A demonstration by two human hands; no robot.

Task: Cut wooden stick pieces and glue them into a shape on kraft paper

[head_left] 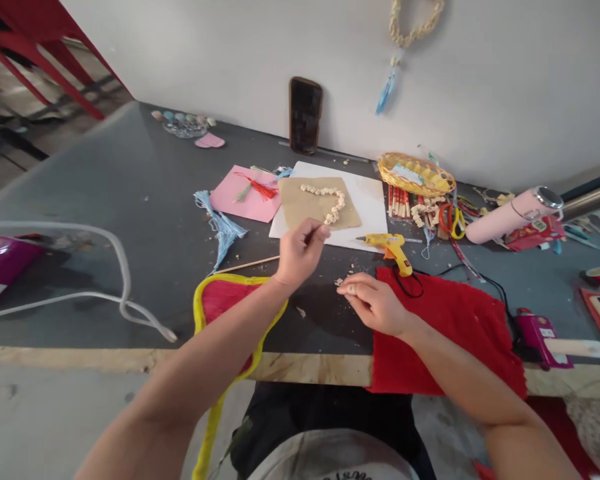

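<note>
The left hand [303,253] is closed, thumb and finger together at the near end of the cream strand [338,195]; whether they grip it is hard to tell. The strand curves over the brown sheet [293,203], which lies on white paper [375,200] on the counter [145,193]. The right hand [375,303] is closed too, fingertips pinched beside small crumbs [351,273]; any piece between them cannot be made out. Just beyond it lies the yellow glue gun [391,248], near the red cloth [455,320].

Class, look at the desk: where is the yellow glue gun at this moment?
In the head view, the yellow glue gun lies right of centre, beyond the right hand, its nozzle over the white sheet and its handle by the red cloth.
</note>
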